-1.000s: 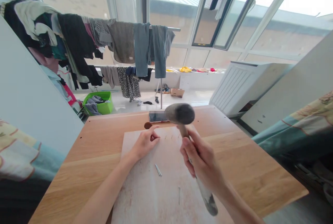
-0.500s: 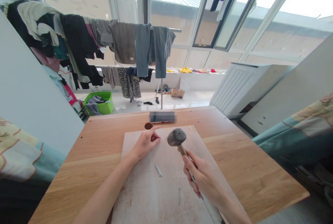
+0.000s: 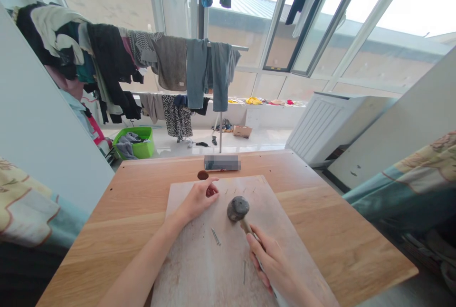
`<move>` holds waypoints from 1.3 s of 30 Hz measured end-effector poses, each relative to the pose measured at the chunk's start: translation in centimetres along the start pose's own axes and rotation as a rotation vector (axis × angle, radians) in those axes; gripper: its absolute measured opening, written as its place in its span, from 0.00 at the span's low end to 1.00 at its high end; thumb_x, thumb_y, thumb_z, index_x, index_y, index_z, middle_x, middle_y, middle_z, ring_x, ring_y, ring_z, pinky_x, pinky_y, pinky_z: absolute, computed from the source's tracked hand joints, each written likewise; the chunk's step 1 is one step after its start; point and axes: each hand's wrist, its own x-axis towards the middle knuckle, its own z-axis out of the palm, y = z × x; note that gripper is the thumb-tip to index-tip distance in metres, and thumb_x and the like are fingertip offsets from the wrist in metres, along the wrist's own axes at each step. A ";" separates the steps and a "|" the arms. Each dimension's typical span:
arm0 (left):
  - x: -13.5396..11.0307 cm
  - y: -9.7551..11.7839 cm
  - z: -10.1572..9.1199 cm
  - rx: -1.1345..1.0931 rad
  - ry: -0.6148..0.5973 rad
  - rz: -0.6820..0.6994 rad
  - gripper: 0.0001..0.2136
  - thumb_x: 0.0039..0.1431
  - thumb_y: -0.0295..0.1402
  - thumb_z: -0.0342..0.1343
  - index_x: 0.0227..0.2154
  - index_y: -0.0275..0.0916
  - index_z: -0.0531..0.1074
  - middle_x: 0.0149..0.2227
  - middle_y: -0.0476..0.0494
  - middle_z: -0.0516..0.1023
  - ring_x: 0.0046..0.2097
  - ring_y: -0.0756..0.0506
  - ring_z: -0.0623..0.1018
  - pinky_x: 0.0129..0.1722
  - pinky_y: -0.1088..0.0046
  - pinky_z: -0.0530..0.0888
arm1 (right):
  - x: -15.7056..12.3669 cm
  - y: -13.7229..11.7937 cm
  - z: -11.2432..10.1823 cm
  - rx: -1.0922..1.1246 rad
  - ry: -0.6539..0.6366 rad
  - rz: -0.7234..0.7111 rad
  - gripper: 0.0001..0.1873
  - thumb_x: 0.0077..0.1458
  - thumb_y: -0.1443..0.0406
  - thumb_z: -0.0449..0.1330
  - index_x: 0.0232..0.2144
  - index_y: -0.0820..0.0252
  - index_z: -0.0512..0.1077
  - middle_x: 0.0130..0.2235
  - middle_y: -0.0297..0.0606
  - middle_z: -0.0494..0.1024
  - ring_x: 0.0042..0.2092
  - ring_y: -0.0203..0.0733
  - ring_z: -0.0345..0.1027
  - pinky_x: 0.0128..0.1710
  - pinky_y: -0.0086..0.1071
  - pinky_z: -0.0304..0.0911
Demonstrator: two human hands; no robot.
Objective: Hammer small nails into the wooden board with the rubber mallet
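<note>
Head view shows the left hand (image 3: 197, 197) reaching forward from the lower left, with the forearm lying low over a pale wooden board (image 3: 213, 269) and the fingers curling inward. Its thumb and fingertips are pressing together just above the board, though I cannot tell whether they are pinching anything. The right hand (image 3: 274, 269) is wrapping closed around the handle of a mallet (image 3: 238, 208), whose dark, rounded head is hanging over the board just beside the left hand. Short nails (image 3: 239, 191) are standing in a row near the far edge of the board, and a loose screw (image 3: 215, 236) is lying between both hands. The board is resting on a wooden table (image 3: 342, 216), with a small brown disc (image 3: 203, 175) and a blurred flat object (image 3: 222, 163) lying beyond it.
</note>
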 end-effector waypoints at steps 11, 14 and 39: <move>0.1 0.1 0.3 0.038 0.023 -0.002 0.20 0.57 0.23 0.61 0.53 0.38 0.74 0.34 0.48 0.84 0.35 0.46 0.80 0.42 0.70 0.75 | -1.9 -9.9 -3.0 0.070 0.068 -0.357 0.28 0.66 0.42 0.55 0.57 0.53 0.67 0.25 0.19 0.63 0.14 0.23 0.51 0.09 0.16 0.50; 0.1 -0.1 0.4 0.026 0.025 -0.009 0.20 0.57 0.23 0.61 0.53 0.38 0.75 0.33 0.49 0.84 0.35 0.46 0.80 0.41 0.71 0.75 | -3.4 -13.5 -3.4 0.118 0.160 -0.605 0.28 0.68 0.46 0.56 0.63 0.49 0.64 0.24 0.20 0.64 0.14 0.25 0.53 0.11 0.18 0.53; 0.1 1.7 -1.5 0.074 -0.031 -0.044 0.08 0.55 0.33 0.63 0.37 0.40 0.72 0.35 0.49 0.76 0.33 0.48 0.75 0.35 0.71 0.73 | -0.5 -2.7 -1.4 0.058 0.004 -0.074 0.31 0.60 0.38 0.56 0.47 0.57 0.67 0.23 0.20 0.64 0.13 0.24 0.52 0.08 0.18 0.52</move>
